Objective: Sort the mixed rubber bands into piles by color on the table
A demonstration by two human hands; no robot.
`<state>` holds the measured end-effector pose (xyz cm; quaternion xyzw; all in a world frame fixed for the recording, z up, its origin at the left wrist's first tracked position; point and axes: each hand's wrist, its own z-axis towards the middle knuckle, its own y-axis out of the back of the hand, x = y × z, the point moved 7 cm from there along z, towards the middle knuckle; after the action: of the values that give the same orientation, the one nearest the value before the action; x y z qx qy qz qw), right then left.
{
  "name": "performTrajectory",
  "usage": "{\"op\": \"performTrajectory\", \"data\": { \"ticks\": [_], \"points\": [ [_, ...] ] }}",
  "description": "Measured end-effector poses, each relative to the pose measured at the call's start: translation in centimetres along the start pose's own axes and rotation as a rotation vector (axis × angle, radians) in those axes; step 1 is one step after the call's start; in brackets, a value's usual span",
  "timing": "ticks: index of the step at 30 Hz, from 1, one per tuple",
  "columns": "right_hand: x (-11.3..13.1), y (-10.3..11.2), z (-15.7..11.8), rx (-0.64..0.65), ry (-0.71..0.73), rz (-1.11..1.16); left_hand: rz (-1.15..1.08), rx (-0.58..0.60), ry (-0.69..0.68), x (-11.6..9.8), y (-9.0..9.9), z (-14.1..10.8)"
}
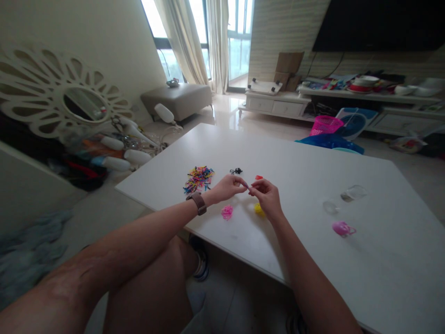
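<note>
Bare forearms are stretching over the white tabletop (299,171), the left one coming in from eight o'clock with a brown-strapped watch (197,203) at its wrist, the right one from five o'clock. Both hands are meeting near the middle of the view. The left hand (227,187) is pointing toward three o'clock, its thumb and forefinger closing in a pinching grip; the right hand (270,199) is bending inward toward it, fingers curling, its grip also pinching at the fingertips. Between the two grips they are holding a tiny piece (248,188), too small and blurred to make out.

Taking that meeting point as the centre, a multicoloured pile (199,179) of small, thin loops and strands is spreading at nine o'clock, showing yellow, blue, pink and black. Little single-colour clusters are lying closer in: a black cluster (237,171) at eleven, a red cluster (258,177) at one, a yellow cluster (259,209) at five, partly hiding behind the right hand, and a pink cluster (227,213) at seven.

Toward three o'clock a clear container (354,193) is lying near a clear round piece (330,207); its contents are staying unreadable. Toward four, a pinkish-purple cup (342,228) is resting tipped over.
</note>
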<state>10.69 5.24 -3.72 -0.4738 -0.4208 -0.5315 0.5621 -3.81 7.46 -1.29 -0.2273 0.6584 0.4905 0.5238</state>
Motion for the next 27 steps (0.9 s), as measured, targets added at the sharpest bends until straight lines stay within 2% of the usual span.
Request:
{"op": "performTrajectory", "data": {
  "ticks": [14, 27],
  "points": [
    [0.17, 0.08, -0.03, -0.021, 0.034, 0.007, -0.077, 0.017, 0.073, 0.41, -0.28, -0.16],
    [0.09, -0.08, -0.03, -0.021, 0.017, 0.018, 0.061, -0.049, 0.006, -0.41, 0.14, -0.11]
  ]
}}
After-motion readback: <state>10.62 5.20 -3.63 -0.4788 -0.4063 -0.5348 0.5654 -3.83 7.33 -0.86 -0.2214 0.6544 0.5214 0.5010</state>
